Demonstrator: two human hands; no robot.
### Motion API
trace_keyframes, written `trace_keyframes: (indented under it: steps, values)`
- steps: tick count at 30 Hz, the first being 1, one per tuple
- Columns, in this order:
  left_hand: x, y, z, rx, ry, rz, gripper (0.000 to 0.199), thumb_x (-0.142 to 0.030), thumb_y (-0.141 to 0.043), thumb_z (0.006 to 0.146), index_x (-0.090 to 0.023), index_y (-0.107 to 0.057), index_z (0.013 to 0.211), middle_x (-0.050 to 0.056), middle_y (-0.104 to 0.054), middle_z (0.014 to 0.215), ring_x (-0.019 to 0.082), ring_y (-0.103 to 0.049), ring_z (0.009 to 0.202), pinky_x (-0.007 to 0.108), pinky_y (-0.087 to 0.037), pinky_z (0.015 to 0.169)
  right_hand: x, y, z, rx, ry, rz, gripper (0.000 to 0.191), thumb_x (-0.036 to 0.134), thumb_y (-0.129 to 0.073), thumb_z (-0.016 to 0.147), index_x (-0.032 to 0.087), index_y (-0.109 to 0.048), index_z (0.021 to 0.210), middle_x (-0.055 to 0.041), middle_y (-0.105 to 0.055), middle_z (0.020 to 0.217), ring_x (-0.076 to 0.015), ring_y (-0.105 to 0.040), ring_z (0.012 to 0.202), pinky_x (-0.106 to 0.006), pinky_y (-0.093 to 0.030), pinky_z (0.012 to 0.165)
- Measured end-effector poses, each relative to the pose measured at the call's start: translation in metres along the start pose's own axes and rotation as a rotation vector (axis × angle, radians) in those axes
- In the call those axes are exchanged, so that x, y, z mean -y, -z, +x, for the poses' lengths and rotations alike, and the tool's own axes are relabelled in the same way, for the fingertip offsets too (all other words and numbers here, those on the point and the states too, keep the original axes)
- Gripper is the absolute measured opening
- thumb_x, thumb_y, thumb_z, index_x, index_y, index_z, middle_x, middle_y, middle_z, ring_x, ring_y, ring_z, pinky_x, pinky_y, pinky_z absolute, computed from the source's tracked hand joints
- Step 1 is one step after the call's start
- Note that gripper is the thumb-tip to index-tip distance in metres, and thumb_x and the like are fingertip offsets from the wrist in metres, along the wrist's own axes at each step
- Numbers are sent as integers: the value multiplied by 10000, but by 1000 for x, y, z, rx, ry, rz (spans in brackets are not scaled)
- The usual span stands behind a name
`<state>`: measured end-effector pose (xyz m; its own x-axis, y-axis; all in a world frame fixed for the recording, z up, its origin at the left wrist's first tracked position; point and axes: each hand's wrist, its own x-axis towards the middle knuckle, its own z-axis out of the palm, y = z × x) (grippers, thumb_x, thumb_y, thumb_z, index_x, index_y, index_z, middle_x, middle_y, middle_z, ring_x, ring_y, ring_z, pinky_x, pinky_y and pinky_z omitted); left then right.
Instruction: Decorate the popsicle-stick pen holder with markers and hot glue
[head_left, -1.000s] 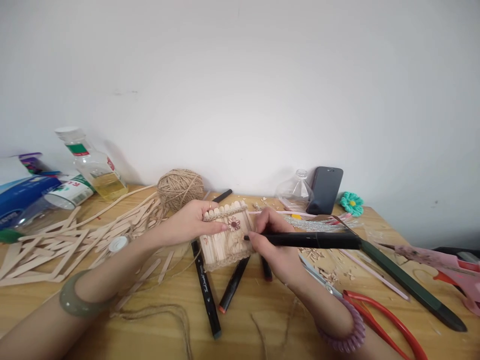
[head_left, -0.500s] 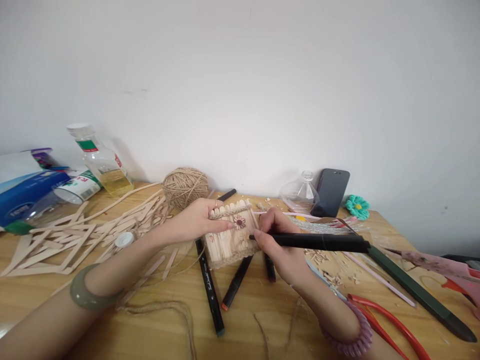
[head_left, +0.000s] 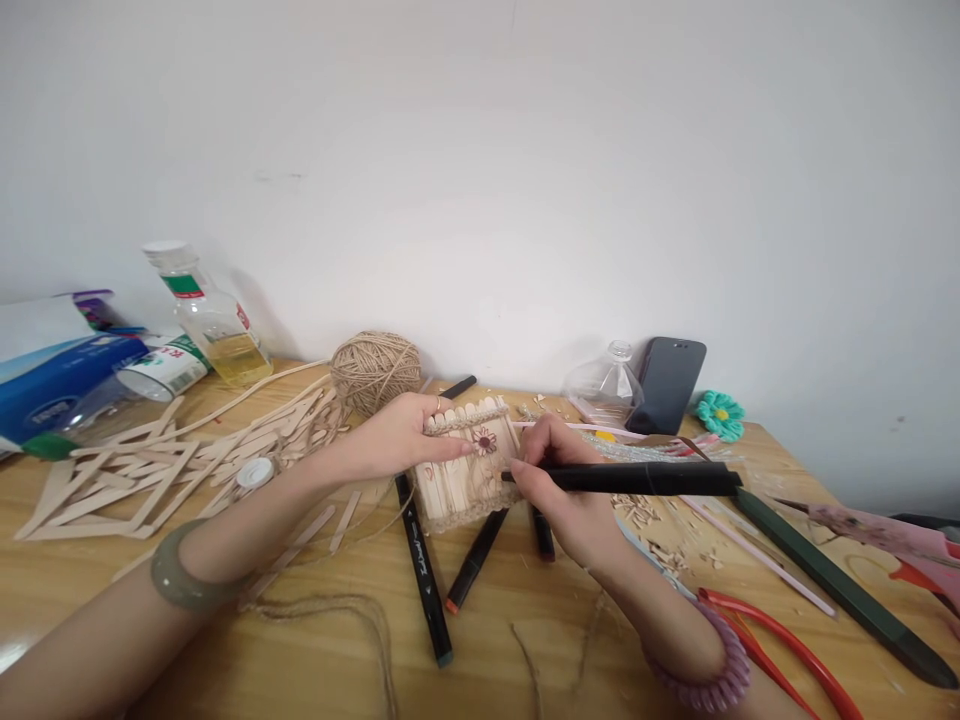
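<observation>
My left hand (head_left: 405, 432) grips a small panel of craft sticks (head_left: 450, 487) by its upper left side, thumb across its face. Twine edges the panel along top and bottom, and a dark red flower drawing (head_left: 485, 441) shows on it, with fainter red marks at its left. In my right hand (head_left: 562, 485) is a black marker (head_left: 645, 478), pinched near its tip. The tip meets or nearly meets the panel below the flower; contact is hard to tell. Beneath the panel lie more markers, among them a teal-ended marker (head_left: 424, 575) and an orange-ended marker (head_left: 474, 565).
Loose craft sticks (head_left: 172, 465) cover the left side, near a twine ball (head_left: 375, 372) and a bottle of yellow liquid (head_left: 217, 320). A phone (head_left: 670, 385) leans on the wall beside a clear bottle piece (head_left: 615, 380). Red-handled pliers (head_left: 787, 640) and a dark green tool (head_left: 847, 590) lie right.
The whole view has shifted slightly, so things sit a little further right. Both hands keep their hold on the panel and the marker, with hardly any other movement.
</observation>
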<state>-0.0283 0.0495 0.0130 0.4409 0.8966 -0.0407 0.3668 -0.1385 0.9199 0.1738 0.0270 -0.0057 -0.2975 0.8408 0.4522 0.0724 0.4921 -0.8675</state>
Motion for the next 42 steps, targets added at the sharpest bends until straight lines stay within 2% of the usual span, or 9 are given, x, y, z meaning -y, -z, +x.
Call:
trace_keyframes:
  steps: [10,23,42]
  values:
    - [-2,0,-1,-13,24,26,305,-437,-671,738,-142,-600,776,-47,-503,639,109,-435,581,209,-319,541,0,0,0,-1,-3,-7,222,188,-541,793,229,-380,647,76,-338,582,-112,-300,532,-252,-248,491]
    - [-1,0,0,-20,31,21,350,-455,-676,732,-128,-635,851,-29,-535,679,122,-454,602,221,-330,555,1,0,0,-14,-27,32,222,175,-547,772,228,-380,637,74,-345,574,-111,-312,531,-251,-249,495]
    - [-1,-1,0,-37,21,14,288,-420,-683,744,-144,-634,809,-37,-544,659,118,-467,601,218,-346,564,2,0,3,-42,-41,12,213,206,-554,762,229,-389,628,72,-351,573,-112,-311,529,-250,-256,493]
